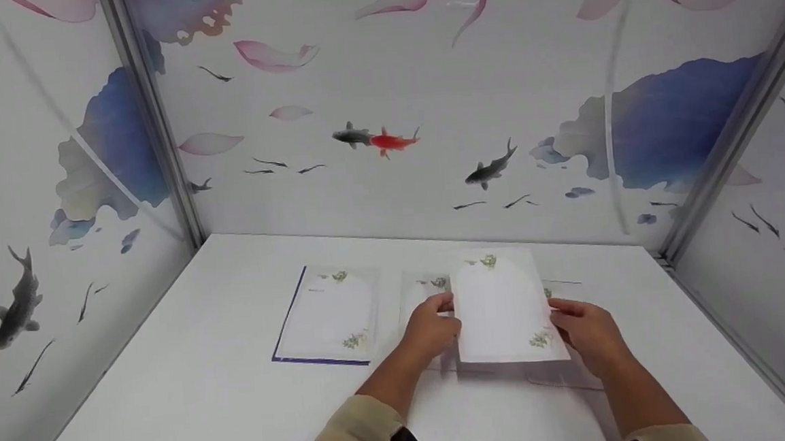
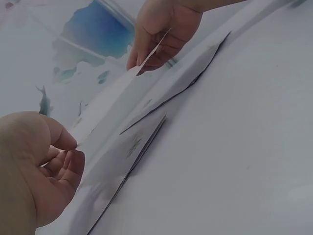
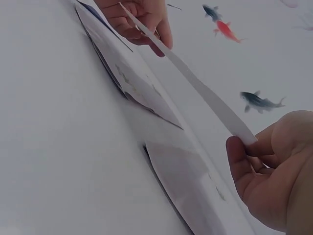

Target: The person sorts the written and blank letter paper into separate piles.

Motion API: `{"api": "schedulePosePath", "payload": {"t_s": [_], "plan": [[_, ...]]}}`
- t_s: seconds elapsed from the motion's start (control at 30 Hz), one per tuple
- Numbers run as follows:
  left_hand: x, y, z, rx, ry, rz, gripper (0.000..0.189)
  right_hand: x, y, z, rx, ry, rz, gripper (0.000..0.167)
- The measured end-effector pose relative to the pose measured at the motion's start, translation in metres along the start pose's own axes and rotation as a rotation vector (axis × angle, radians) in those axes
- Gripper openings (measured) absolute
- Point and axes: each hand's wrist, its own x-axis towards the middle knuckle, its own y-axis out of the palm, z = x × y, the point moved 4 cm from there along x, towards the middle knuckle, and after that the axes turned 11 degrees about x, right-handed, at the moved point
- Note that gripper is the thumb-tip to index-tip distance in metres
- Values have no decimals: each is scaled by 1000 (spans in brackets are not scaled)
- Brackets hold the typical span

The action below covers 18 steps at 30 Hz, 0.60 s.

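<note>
A white sheet of paper (image 1: 500, 313) with small green plant prints at two corners is held up above the table. My left hand (image 1: 432, 330) pinches its left edge, and my right hand (image 1: 590, 334) pinches the right edge. Seen from the right wrist, the raised sheet (image 3: 205, 93) appears nearly edge-on, with thumb and fingers of the right hand (image 3: 274, 171) on its near end. Beneath it, a similar printed sheet (image 1: 414, 294) lies mostly covered. Another flat piece (image 1: 565, 375) shows partly below and to the right, its outline faint.
On the left of the white table (image 1: 192, 396) lies a printed sheet (image 1: 326, 313) with a dark blue border along its left and bottom edges. White panels with painted fish and petals (image 1: 391, 193) enclose the back and both sides.
</note>
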Motion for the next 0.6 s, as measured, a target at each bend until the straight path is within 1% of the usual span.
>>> {"api": "schedulePosePath", "payload": {"t_s": [0.13, 0.23, 0.33, 0.47, 0.6], "plan": [[-1, 24, -11, -27, 10, 21, 57, -2, -27, -7, 27, 18, -4, 48], [-1, 42, -18, -67, 7, 7, 55, -2, -45, -12, 35, 26, 9, 50], [-1, 60, -25, -88, 5, -4, 51, -2, -64, -15, 21, 23, 8, 53], [-3, 81, -34, -59, 10, -4, 46, 0, -87, -20, -4, 40, -30, 54], [-4, 95, -36, -22, -9, -3, 43, 2, -98, -26, -9, 66, -48, 56]]}}
